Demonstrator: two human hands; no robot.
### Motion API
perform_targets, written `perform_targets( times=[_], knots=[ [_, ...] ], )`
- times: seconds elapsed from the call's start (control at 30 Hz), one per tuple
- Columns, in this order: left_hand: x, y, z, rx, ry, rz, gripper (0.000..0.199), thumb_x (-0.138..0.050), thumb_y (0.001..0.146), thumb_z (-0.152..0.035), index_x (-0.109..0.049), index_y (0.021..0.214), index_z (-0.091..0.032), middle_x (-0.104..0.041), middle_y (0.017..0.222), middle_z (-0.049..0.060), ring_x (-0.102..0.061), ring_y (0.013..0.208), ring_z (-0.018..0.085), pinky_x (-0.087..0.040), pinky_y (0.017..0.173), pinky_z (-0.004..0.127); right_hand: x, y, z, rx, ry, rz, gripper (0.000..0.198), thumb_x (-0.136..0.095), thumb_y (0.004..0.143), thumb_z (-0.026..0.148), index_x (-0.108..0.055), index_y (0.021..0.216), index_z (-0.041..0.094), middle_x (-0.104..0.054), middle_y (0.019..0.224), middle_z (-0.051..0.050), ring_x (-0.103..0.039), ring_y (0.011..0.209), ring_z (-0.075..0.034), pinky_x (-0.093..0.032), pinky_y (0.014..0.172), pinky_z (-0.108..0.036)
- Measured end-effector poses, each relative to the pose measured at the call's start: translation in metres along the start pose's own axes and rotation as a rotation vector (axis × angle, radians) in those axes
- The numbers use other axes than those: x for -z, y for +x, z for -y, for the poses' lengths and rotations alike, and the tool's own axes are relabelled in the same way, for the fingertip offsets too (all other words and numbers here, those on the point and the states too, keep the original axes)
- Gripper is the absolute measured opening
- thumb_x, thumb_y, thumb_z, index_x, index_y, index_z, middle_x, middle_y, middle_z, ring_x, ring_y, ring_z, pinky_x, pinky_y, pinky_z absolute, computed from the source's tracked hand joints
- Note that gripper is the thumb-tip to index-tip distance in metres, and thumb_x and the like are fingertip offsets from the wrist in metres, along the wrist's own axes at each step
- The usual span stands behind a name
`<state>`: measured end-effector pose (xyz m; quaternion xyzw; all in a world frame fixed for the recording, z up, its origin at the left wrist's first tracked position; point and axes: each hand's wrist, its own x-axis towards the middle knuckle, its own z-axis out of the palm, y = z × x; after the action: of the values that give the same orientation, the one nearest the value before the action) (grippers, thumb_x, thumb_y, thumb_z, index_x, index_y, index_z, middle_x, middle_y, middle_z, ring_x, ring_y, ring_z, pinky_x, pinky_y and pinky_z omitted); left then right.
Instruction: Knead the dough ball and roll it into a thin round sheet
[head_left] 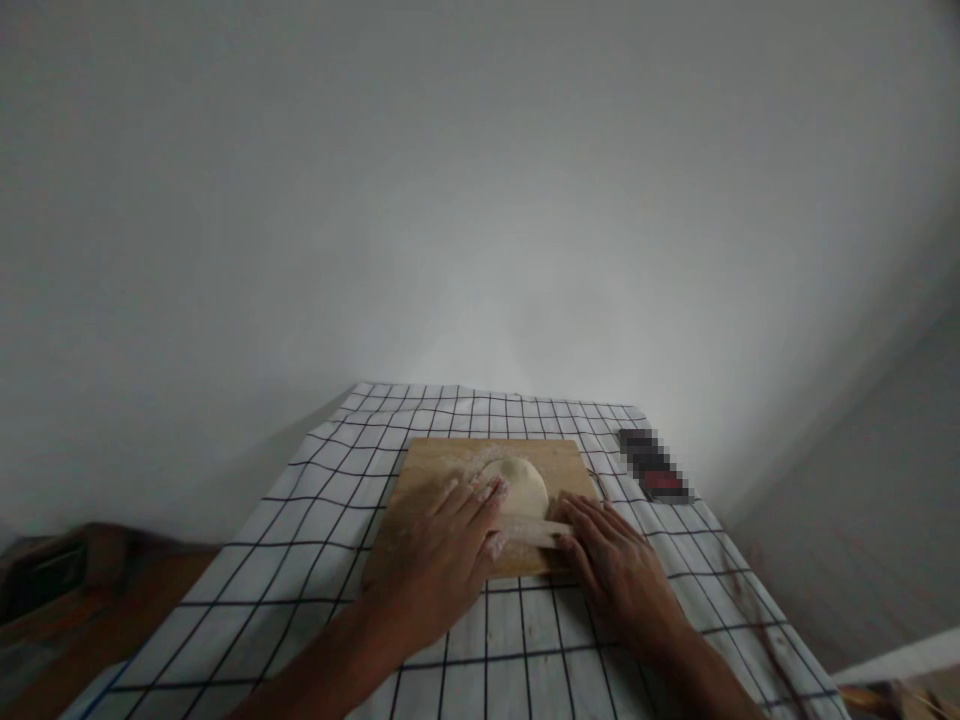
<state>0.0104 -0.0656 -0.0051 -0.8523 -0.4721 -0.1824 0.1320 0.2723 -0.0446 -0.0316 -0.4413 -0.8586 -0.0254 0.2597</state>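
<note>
The left hand (454, 528) is lying with flour-dusted fingers extended, touching a dough round (529, 488) just right of its fingertips on a wooden board (405, 500); whether it is gripping cannot be told. Between the hands, a rolling pin (531, 531) is spanning. The right hand (616, 552) is covering its right end, fingers together, grip unclear. Beyond that hand, a pixelated object (654, 466) is resting on a checked tablecloth (502, 683).

Legible texts, labels, brands, numbers or signs: 0. The dark item with a red patch (654, 465), right of centre in the frame, is pixelated; any marking on it cannot be read. The box-like object (56, 575), lower left, is too dim to read.
</note>
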Motion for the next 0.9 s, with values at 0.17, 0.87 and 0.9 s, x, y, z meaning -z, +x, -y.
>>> perform_targets(
  times=[0.17, 0.87, 0.9],
  knots=[
    [-0.006, 0.006, 0.003, 0.025, -0.018, 0.004, 0.049, -0.042, 0.101, -0.033, -0.045, 0.146, -0.014, -0.049, 0.151, 0.014, -0.045, 0.140, 0.028, -0.036, 0.118, 0.050, -0.001, 0.024, -0.015, 0.095, 0.035, 0.010, 0.034, -0.045, 0.103, 0.033, -0.060, 0.132, 0.025, -0.060, 0.141, -0.004, -0.046, 0.139, -0.025, -0.040, 0.116, -0.048],
    [-0.041, 0.038, 0.019, 0.252, -0.034, -0.012, 0.048, -0.043, 0.100, -0.038, -0.053, 0.138, -0.010, -0.056, 0.143, 0.019, -0.048, 0.137, 0.031, -0.036, 0.115, 0.055, -0.024, 0.087, -0.054, 0.074, 0.036, 0.084, 0.040, -0.034, 0.105, 0.030, -0.066, 0.125, 0.018, -0.065, 0.135, -0.011, -0.051, 0.136, -0.023, -0.042, 0.113, -0.045],
    [-0.040, 0.036, 0.019, 0.234, -0.032, -0.017, 0.048, -0.042, 0.100, -0.038, -0.052, 0.138, -0.010, -0.055, 0.144, 0.019, -0.049, 0.137, 0.031, -0.036, 0.116, 0.054, -0.023, 0.081, -0.052, 0.083, 0.038, 0.083, 0.039, -0.036, 0.104, 0.029, -0.066, 0.126, 0.018, -0.064, 0.136, -0.011, -0.051, 0.136, -0.023, -0.043, 0.113, -0.045]
  ],
)
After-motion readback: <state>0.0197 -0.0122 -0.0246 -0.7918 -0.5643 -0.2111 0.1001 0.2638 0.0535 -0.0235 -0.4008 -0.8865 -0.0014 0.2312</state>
